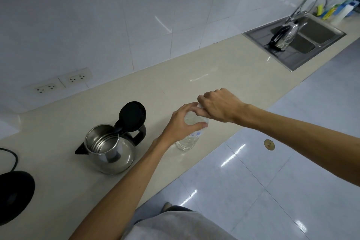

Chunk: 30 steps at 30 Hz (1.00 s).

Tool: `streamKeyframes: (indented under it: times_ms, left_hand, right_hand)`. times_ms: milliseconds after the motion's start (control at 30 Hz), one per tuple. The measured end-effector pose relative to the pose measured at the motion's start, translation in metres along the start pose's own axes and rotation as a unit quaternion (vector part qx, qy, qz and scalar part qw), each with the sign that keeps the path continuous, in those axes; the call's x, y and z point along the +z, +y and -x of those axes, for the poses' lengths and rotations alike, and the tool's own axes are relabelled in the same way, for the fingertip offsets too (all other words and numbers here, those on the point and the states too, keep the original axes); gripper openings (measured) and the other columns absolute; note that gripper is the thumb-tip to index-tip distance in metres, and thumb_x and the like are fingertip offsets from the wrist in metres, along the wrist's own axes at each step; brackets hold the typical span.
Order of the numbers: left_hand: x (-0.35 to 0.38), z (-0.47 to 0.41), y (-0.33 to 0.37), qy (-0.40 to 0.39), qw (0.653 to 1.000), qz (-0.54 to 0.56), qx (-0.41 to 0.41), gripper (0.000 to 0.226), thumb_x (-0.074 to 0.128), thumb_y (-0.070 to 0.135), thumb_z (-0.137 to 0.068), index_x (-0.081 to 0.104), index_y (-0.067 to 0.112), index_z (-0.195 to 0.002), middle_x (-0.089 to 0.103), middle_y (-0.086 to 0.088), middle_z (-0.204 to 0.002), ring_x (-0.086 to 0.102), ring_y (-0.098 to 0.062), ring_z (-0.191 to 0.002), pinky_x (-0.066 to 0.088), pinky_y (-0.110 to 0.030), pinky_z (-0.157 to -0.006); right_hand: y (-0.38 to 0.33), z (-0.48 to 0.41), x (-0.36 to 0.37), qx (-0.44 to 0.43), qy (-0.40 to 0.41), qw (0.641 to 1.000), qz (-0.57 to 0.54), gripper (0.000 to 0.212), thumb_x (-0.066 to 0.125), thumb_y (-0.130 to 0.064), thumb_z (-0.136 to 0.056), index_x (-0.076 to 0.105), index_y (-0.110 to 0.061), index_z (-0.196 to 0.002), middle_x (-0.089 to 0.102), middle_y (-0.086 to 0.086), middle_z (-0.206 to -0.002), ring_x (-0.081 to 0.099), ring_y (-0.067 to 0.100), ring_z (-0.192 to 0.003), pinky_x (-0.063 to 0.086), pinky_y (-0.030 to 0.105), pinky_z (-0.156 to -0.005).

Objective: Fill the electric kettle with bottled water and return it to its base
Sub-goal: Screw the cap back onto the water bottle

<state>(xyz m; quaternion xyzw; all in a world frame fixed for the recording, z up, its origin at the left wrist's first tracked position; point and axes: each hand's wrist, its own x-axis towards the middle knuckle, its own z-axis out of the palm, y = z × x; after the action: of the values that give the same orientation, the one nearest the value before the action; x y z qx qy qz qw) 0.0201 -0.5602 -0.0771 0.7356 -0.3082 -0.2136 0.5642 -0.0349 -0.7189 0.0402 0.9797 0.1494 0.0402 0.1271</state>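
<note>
A steel electric kettle [109,148] stands on the beige counter [214,72] with its black lid [132,116] flipped open. Its black round base [13,195] lies apart at the far left edge, cord trailing off. Right of the kettle a clear water bottle [188,140] stands upright near the counter's front edge. My left hand [181,122] wraps around the bottle's shoulder. My right hand [220,105] closes over the bottle's white cap [199,105], which is mostly hidden by the fingers.
Two wall sockets [62,82] sit above the counter at the left. At the far right a steel sink [303,41] with a tap holds a second kettle [283,37], and bottles stand behind it. The tiled floor [272,171] lies beyond the counter edge.
</note>
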Motion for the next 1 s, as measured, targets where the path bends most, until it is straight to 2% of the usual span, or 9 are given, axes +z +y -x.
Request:
streamKeyframes:
  times_ms: [133,233,367,467,600,733,800,900,1000]
  left_hand:
    - [-0.003,0.001,0.001,-0.012,1.000,0.000,0.005,0.071,0.091,0.036,-0.078,0.060,0.024,-0.141,0.068,0.010,-0.133,0.063,-0.009,-0.126,0.048,-0.024,-0.107]
    - [0.003,0.004,0.000,-0.001,1.000,-0.017,0.022,0.067,0.091,0.033,-0.080,0.060,0.021,-0.138,0.068,0.012,-0.126,0.063,-0.005,-0.121,0.046,-0.015,-0.102]
    - [0.006,0.005,-0.002,0.044,0.998,-0.027,0.023,0.054,0.093,0.032,-0.079,0.066,0.020,-0.124,0.072,0.008,-0.124,0.063,0.006,-0.115,0.042,-0.005,-0.095]
    - [0.003,0.004,0.002,0.045,0.999,-0.018,0.011,0.062,0.095,0.031,-0.076,0.067,0.023,-0.130,0.071,0.011,-0.124,0.058,0.021,-0.109,0.041,-0.001,-0.093]
    - [0.002,0.004,0.004,0.029,0.999,-0.022,0.007,0.053,0.094,0.034,-0.076,0.066,0.028,-0.120,0.072,0.014,-0.112,0.066,0.006,-0.104,0.045,-0.006,-0.089]
    - [0.019,0.013,0.007,0.151,0.986,-0.040,0.056,0.037,0.091,0.034,-0.077,0.063,0.022,-0.097,0.069,0.017,-0.097,0.066,-0.003,-0.092,0.048,-0.015,-0.082]
    - [0.031,0.017,0.010,0.196,0.977,-0.052,0.072,0.040,0.089,0.034,-0.079,0.066,0.014,-0.105,0.070,0.012,-0.101,0.068,-0.010,-0.095,0.052,-0.020,-0.081]
    - [0.043,0.019,0.012,0.229,0.969,-0.069,0.068,0.059,0.090,0.029,-0.079,0.067,0.008,-0.129,0.074,0.001,-0.122,0.069,-0.014,-0.113,0.043,-0.002,-0.093]
    - [0.045,0.020,0.015,0.227,0.969,-0.062,0.068,0.062,0.089,0.028,-0.080,0.065,0.007,-0.134,0.073,0.000,-0.126,0.068,-0.013,-0.117,0.045,-0.004,-0.096]
  right_hand:
    - [0.008,0.004,0.003,-0.045,-0.012,0.998,0.045,0.065,0.022,-0.067,-0.099,0.053,-0.009,-0.093,0.053,0.006,-0.065,0.054,0.030,-0.043,0.023,0.027,-0.043]
    - [0.007,0.003,0.009,-0.014,0.008,0.999,0.033,0.062,0.030,-0.059,-0.099,0.055,-0.008,-0.075,0.050,0.007,-0.055,0.042,0.032,-0.036,0.023,0.026,-0.043]
    - [-0.010,-0.006,0.011,0.099,0.005,0.995,0.029,0.058,0.041,-0.047,-0.100,0.043,-0.009,-0.057,0.023,0.002,-0.042,0.026,0.028,-0.035,0.012,0.025,-0.046]
    - [-0.006,-0.005,0.011,0.054,0.001,0.998,0.040,0.055,0.032,-0.055,-0.101,0.047,-0.010,-0.074,0.037,0.003,-0.051,0.034,0.027,-0.035,0.018,0.026,-0.043]
    - [0.008,-0.009,0.014,-0.026,-0.019,0.999,0.015,0.051,0.035,-0.050,-0.101,0.056,-0.007,-0.084,0.044,0.005,-0.059,0.043,0.027,-0.039,0.028,0.026,-0.041]
    - [-0.003,-0.016,0.017,0.045,0.026,0.997,0.058,0.050,0.033,-0.042,-0.099,0.036,-0.011,-0.060,0.026,0.003,-0.043,0.024,0.025,-0.031,0.017,0.021,-0.044]
    - [-0.009,-0.014,0.013,0.094,0.043,0.992,0.068,0.051,0.033,-0.040,-0.097,0.032,-0.013,-0.054,0.019,0.003,-0.037,0.018,0.024,-0.032,0.007,0.020,-0.048]
    - [-0.016,-0.011,0.009,0.159,0.030,0.984,0.070,0.056,0.037,-0.039,-0.097,0.025,-0.015,-0.048,0.000,-0.002,-0.042,0.009,0.020,-0.031,0.003,0.018,-0.051]
    - [-0.030,-0.012,0.004,0.215,-0.026,0.972,0.088,0.064,0.044,-0.037,-0.101,0.019,-0.016,-0.047,0.009,-0.002,-0.042,0.005,0.017,-0.035,0.005,0.022,-0.047]
